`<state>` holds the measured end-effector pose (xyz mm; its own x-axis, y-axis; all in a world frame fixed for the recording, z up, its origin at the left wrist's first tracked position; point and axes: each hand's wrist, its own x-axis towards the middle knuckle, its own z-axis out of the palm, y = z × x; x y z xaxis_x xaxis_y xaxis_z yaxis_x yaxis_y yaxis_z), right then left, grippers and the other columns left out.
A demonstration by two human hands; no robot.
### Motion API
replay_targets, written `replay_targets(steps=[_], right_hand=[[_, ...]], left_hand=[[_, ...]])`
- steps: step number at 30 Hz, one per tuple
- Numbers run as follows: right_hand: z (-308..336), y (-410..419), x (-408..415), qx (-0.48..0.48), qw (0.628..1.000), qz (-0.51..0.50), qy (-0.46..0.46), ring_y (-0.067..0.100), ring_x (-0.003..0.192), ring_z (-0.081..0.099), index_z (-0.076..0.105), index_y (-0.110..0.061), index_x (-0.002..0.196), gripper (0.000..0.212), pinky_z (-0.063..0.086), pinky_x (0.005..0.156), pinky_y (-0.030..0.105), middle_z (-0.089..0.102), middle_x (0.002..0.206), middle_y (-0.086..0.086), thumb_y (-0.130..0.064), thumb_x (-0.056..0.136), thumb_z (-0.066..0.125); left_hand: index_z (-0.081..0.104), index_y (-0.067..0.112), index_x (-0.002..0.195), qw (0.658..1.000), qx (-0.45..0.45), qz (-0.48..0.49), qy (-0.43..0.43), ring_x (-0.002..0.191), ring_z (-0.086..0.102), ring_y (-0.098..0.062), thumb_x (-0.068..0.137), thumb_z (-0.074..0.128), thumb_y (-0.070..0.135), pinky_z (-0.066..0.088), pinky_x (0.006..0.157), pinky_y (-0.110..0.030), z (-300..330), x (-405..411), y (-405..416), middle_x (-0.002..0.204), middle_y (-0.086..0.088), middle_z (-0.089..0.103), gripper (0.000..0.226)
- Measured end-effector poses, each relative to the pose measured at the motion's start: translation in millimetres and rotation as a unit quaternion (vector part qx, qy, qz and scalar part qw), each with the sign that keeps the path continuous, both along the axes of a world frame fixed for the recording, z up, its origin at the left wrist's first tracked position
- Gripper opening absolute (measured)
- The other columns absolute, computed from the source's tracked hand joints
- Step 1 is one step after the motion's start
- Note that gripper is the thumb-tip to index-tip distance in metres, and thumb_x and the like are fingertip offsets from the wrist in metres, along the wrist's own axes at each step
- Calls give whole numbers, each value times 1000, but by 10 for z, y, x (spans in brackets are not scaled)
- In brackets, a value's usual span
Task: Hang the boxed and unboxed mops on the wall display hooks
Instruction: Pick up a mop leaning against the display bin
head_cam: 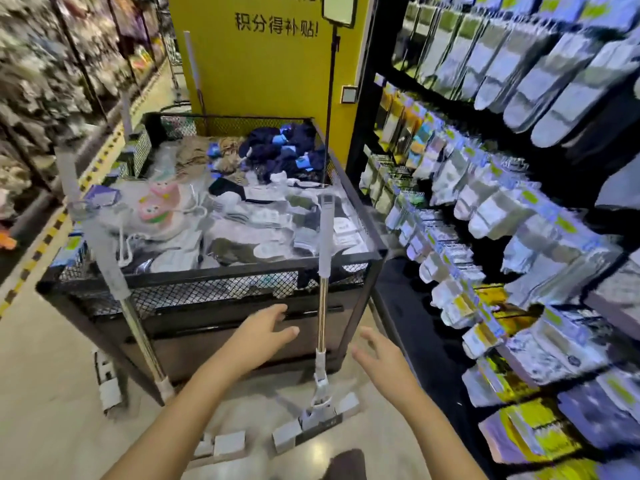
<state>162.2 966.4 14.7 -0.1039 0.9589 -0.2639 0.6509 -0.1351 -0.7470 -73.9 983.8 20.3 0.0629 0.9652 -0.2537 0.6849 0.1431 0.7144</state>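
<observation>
An unboxed mop [323,271] with a grey grip and metal pole stands upright against the front of the black mesh bin [207,292], its flat head [317,422] on the floor. A second mop [114,271] leans against the bin's left front corner, its head [221,445] low near my left arm. My left hand [266,329] is open just left of the upright pole, not touching it. On the pole's other side, my right hand [377,355] is open too, fingers spread. Both hands hold nothing.
The bin is piled with packaged socks and clothes. A black rack [519,220] of hanging sock packs fills the right side. A yellow pillar [263,64] stands behind the bin. More mop handles [192,64] lean at the bin's far left. An aisle with a striped floor line runs left.
</observation>
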Motion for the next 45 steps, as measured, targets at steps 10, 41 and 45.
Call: replay_targets(steps=[10,41,45], right_hand=[[144,2267,-231,-24,990,107,85,23,141,32,16,-14,152,76,31,114,42,28,156,6,-28,93,62],[-46,2111,259,22,940,305,152,-13,89,58,61,-20,110,22,42,68,2,65,97,-16,-31,91,61],[94,2057,200,33,928,328,173,-7,88,60,63,-23,103,14,45,72,8,67,94,-16,-30,90,62]], left_hand=[[41,13,141,973,-72,187,-115,121,54,-16,87,66,34,41,106,-31,-480,410,683,135,-5,55,63],[68,8,97,919,-42,323,-221,86,59,-20,83,71,12,46,78,-30,-1400,1621,1071,87,-5,66,15],[60,20,77,912,0,336,-234,74,52,-13,82,71,13,37,71,-27,-1275,1592,964,71,4,58,14]])
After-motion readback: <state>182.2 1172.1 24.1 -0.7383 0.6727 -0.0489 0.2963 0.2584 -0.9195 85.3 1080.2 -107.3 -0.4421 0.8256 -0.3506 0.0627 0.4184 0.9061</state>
